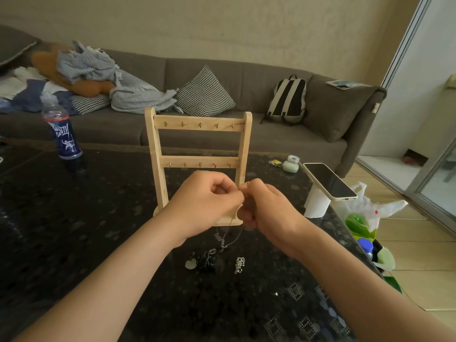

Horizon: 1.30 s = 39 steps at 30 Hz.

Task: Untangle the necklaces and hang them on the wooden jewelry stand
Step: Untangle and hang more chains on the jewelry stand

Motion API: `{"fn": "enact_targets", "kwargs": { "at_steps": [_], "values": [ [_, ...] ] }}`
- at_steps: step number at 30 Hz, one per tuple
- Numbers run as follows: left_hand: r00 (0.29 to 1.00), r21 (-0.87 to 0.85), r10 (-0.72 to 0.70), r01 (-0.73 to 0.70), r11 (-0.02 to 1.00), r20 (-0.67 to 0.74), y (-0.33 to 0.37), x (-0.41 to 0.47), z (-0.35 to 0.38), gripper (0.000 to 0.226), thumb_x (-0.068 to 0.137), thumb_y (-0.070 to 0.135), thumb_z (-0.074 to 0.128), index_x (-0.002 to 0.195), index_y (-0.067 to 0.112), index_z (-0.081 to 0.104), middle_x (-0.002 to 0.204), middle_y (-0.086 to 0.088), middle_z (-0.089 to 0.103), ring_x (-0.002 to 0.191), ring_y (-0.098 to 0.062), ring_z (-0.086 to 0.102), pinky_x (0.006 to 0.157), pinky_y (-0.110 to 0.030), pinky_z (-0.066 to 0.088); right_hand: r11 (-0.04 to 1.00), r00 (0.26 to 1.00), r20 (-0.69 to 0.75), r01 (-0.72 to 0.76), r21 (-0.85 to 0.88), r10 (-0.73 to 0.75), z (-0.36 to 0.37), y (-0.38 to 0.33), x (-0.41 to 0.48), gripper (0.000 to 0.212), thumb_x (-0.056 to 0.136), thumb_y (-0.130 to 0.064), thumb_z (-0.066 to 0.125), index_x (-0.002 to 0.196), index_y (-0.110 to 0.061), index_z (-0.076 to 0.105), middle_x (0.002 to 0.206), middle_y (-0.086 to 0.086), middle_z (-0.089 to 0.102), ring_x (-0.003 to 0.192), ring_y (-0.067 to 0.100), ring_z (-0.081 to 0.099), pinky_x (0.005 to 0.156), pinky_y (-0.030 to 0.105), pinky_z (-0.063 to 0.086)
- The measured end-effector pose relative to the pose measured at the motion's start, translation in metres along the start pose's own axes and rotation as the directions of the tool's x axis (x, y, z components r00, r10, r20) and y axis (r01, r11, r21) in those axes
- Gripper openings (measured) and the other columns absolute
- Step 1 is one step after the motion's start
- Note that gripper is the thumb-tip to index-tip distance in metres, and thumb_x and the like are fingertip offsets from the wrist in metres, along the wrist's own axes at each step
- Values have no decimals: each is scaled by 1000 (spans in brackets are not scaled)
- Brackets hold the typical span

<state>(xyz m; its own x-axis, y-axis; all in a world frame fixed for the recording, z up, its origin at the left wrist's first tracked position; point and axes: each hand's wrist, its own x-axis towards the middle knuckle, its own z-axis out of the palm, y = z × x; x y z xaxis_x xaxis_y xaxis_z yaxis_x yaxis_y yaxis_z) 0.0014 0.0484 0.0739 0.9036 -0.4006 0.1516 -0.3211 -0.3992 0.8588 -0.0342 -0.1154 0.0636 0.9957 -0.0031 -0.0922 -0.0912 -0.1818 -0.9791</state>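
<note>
Over the dark surface (98, 218), just in front of the wooden jewelry stand (151, 144), two hands work at one thin necklace (230, 233).

On my remote feed I see the left hand (209, 201) and right hand (266, 208) meeting, fingers (222, 186) curled and pinching the chain. It is held up so its snarled end trails toward the surface, likely to expose the knot. A dark beaded tangle (206, 261) and a silver chain (239, 264) lie below, and nothing hangs on the stand yet.

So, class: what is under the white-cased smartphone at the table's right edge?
A white cylinder stands on the dark speckled table and bears the white-cased smartphone. Its top end is covered, so how they meet cannot be seen.
</note>
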Motion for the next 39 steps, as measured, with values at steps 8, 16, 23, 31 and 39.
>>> {"fn": "enact_targets", "kwargs": {
  "at_steps": [8,16,23,31,39],
  "values": [
    [983,-455,-171,183,872,68,7,1,7,22,105,32,63,99,18,78,70,11,62,78,-14,55,74,-36,46,912,963,-47,233,-338,-264,6,-6,-5,30,111,-18,34,93,-19,58,68,-19,55,65,-7,54,62,12,40],
    [1000,-149,-26,27,988,7,0,2,1,30,112,39,47,104,23,71,65,17,58,66,0,57,73,-26,51,863,925,-62,323,-388,-374,4,-4,-7,25,114,-29,44,101,-20,64,70,-30,64,68,-7,60,62,12,45],
    [996,-95,20,-29,995,-90,-1,2,0,12,108,31,59,109,27,71,88,7,72,79,-8,69,75,-20,53,946,933,-206,254,-202,-295,0,-4,-5,24,110,-28,53,102,-18,74,66,-16,63,59,-3,55,56,10,43],
    [985,-121,43,-64,991,-168,-2,4,2,3,103,25,68,105,27,69,92,7,73,85,-8,71,76,-22,56,972,965,-148,198,-129,-216,-1,-5,-4,27,109,-30,54,101,-15,76,71,-10,61,64,-2,52,65,16,44],
    [981,65,108,-99,993,-158,-6,5,0,13,97,26,76,109,28,80,90,15,76,82,-2,71,77,-24,62,989,978,-159,146,37,-138,1,-2,-4,27,108,-24,56,94,-20,78,66,-22,62,69,-4,58,79,24,40]
  ]
}}
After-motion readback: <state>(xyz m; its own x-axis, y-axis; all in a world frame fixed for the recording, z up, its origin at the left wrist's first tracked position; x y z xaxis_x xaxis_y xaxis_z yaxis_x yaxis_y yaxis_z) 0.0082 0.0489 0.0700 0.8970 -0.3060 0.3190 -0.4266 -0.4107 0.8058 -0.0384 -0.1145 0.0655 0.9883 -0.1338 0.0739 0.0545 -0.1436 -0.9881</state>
